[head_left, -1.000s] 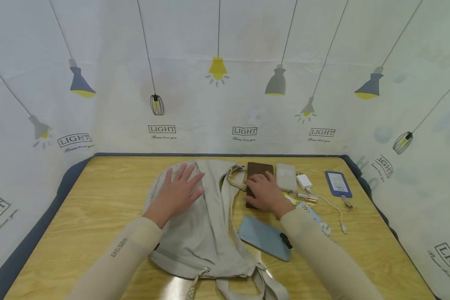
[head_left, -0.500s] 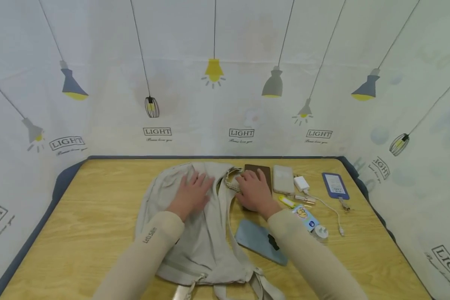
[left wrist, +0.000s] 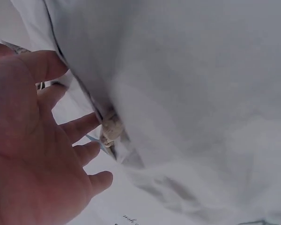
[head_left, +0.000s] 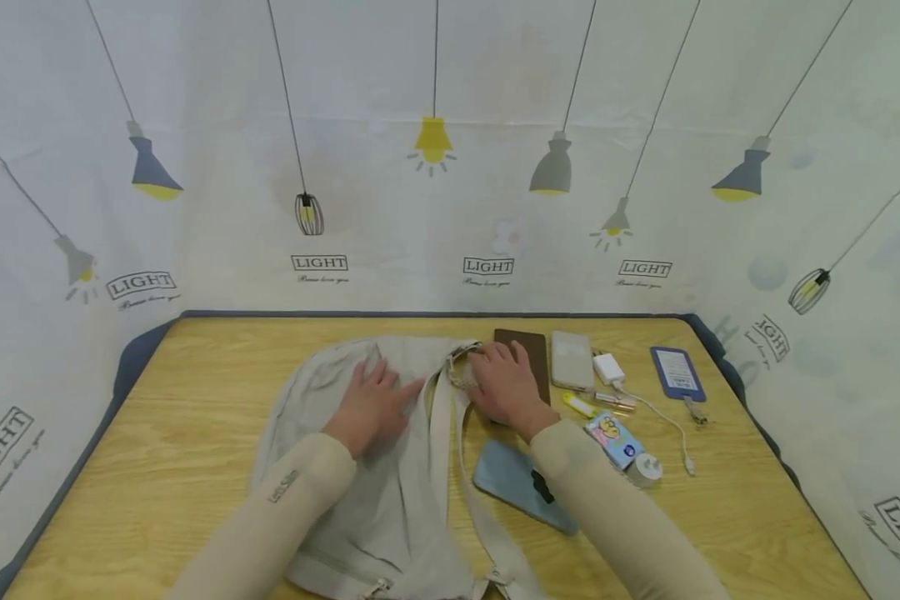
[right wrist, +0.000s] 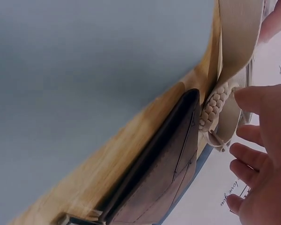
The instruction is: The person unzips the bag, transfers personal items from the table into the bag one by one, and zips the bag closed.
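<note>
A light grey bag point(head_left: 412, 500) lies flat on the table, its strap point(head_left: 480, 525) trailing along the right side. My left hand point(head_left: 371, 408) rests on the bag's upper part with fingers apart; in the left wrist view those fingers reach against the grey cloth. My right hand point(head_left: 506, 383) is at the bag's braided handle point(head_left: 461, 371), its thumb against the braid point(right wrist: 214, 107) and the fingers loosely bent in the right wrist view. Just beside that hand lies a brown wallet point(head_left: 536, 354), partly covered by it. Below the right wrist lies a blue-grey flat case point(head_left: 517, 483).
To the right lie a pale power bank point(head_left: 572, 362), a white charger point(head_left: 609, 368) with cable, a lipstick tube point(head_left: 615, 403), a yellow tag point(head_left: 580, 406), a blue packet point(head_left: 612, 439), a round white plug point(head_left: 645, 469) and a blue card holder point(head_left: 677, 372). Curtains surround the table point(head_left: 180, 450).
The right hand has moved left off the wallet to the braided handle. My left hand has shifted right and down over the bag. The bag's lower end has slid nearer to me.
</note>
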`<state>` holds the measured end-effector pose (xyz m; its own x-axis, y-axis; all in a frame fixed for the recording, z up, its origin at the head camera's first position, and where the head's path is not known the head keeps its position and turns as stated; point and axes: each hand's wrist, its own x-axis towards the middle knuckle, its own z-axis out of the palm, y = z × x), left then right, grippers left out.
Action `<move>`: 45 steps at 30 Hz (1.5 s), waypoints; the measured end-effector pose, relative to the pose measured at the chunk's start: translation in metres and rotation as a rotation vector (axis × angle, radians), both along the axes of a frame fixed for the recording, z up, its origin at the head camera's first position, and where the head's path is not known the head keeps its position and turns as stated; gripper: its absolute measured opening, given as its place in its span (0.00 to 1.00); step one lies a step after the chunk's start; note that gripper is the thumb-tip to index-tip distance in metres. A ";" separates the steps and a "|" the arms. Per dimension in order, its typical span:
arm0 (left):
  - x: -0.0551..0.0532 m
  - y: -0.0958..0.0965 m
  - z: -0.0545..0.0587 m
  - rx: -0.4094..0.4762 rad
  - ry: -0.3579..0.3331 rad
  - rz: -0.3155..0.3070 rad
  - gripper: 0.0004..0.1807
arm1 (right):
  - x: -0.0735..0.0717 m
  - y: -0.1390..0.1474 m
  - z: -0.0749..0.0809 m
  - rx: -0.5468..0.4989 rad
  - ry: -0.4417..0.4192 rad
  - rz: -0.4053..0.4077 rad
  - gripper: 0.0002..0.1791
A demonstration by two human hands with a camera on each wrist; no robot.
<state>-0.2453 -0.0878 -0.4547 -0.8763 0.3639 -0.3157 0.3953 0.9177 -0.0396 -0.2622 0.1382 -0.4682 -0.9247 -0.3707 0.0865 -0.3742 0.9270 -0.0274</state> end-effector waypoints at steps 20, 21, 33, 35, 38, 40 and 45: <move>-0.016 -0.005 -0.005 0.119 0.199 -0.023 0.26 | 0.007 -0.023 -0.017 -0.044 0.178 -0.017 0.16; -0.017 -0.005 -0.006 0.120 0.208 -0.023 0.27 | 0.006 -0.024 -0.018 -0.038 0.198 -0.020 0.16; -0.018 -0.004 -0.010 0.145 0.203 -0.001 0.28 | -0.001 -0.040 -0.022 0.004 0.190 -0.078 0.14; -0.019 -0.003 -0.010 0.153 0.199 -0.001 0.27 | -0.002 -0.039 -0.022 0.005 0.181 -0.084 0.13; -0.020 -0.003 -0.010 0.162 0.198 -0.005 0.27 | -0.003 -0.036 -0.023 -0.030 0.214 -0.085 0.10; -0.021 -0.003 -0.010 0.176 0.203 -0.006 0.26 | -0.003 -0.033 -0.023 -0.082 0.275 -0.072 0.08; -0.023 -0.005 -0.006 0.234 0.242 0.006 0.25 | -0.005 -0.026 -0.020 -0.187 0.420 -0.006 0.05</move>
<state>-0.2685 -0.0927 -0.4604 -0.9180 0.3966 -0.0068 0.3948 0.9152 0.0802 -0.2675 0.1122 -0.4882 -0.7971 -0.3079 0.5196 -0.3836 0.9226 -0.0418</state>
